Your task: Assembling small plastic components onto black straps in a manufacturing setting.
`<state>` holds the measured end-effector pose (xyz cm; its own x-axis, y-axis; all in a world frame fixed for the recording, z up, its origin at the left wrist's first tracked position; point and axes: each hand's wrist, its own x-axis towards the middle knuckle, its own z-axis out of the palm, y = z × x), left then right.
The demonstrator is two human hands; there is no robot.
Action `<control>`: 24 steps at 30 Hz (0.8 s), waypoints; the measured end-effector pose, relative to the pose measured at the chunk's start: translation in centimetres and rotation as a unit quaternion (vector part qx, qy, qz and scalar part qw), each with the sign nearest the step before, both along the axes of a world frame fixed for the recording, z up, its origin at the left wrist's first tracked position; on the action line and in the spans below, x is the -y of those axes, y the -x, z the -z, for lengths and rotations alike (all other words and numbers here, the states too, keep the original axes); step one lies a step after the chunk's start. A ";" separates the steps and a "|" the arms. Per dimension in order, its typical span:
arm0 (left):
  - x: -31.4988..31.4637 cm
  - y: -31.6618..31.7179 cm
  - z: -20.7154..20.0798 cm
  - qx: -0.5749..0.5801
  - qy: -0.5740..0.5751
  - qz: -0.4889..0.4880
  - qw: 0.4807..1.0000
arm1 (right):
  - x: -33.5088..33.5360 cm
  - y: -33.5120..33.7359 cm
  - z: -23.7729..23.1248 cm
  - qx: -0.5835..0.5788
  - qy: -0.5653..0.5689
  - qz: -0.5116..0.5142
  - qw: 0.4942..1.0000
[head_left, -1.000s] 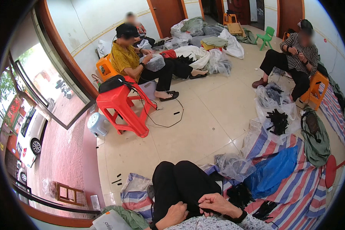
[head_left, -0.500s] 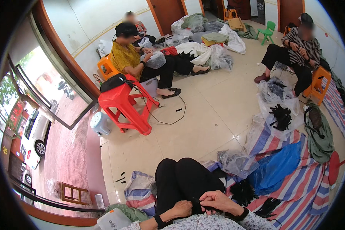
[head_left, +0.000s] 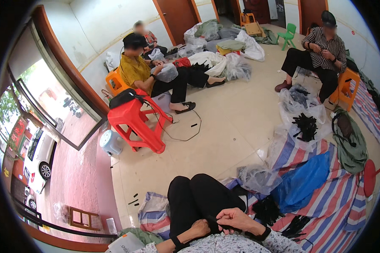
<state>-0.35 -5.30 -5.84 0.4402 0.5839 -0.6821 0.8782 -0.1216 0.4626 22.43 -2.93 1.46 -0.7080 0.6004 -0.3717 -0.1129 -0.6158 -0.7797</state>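
Over my lap, my left hand (head_left: pixel 200 228) is closed, its knuckles up, beside my right thigh. Close by on its right, my right hand (head_left: pixel 235 220) has thumb and fingers pinched together on a small black strip that barely stands out against my black trousers (head_left: pixel 198 198). What my left fingers hold is hidden by the hand itself. Right of my knees, a heap of black strips (head_left: pixel 266 211) lies on the striped plastic sheet (head_left: pixel 320 223), and more loose black strips (head_left: pixel 295 227) lie nearer to me.
A blue plastic bag (head_left: pixel 301 181) and a clear bag (head_left: pixel 259 179) lie ahead on the right. A red stool (head_left: pixel 135 120) stands ahead left. One seated person (head_left: pixel 137 76) works at left, another (head_left: pixel 327 50) at right beside black strips (head_left: pixel 306 126). Small black pieces (head_left: pixel 133 200) lie on the tiles.
The view has shifted slightly. My hands stay together over my lap, with the right fingers still pinched and only small finger movement. The person at right has moved their hands slightly.
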 end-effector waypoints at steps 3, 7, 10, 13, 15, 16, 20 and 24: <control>-0.5 -1.1 -1.8 0.013 -0.003 -0.088 0.996 | -0.2 -0.5 0.2 -0.004 -0.003 0.007 1.000; 1.8 1.3 3.5 -0.020 -0.010 -0.110 0.994 | 0.5 -0.4 0.2 -0.011 -0.010 -0.004 1.000; 0.7 0.5 2.3 0.111 -0.029 -0.153 0.982 | 0.7 -0.5 0.2 0.008 0.002 0.002 1.000; 1.0 -3.0 -5.3 0.317 0.135 -0.322 0.882 | 0.8 -1.6 -2.4 0.003 -0.055 0.040 0.998; 1.0 -3.1 -7.1 0.326 0.130 -0.335 0.874 | 0.3 -1.1 0.0 -0.006 -0.023 0.013 1.000; 1.4 -3.0 -7.3 0.335 0.124 -0.343 0.869 | 0.2 -0.9 1.4 -0.014 0.008 -0.008 1.000; 1.5 -1.4 -3.3 0.233 0.011 -0.321 0.918 | -0.5 -0.6 0.8 -0.014 0.006 -0.012 1.000; 1.3 -1.8 -5.1 0.139 -0.154 -0.302 0.931 | -0.2 -1.0 0.0 -0.002 0.026 0.024 0.999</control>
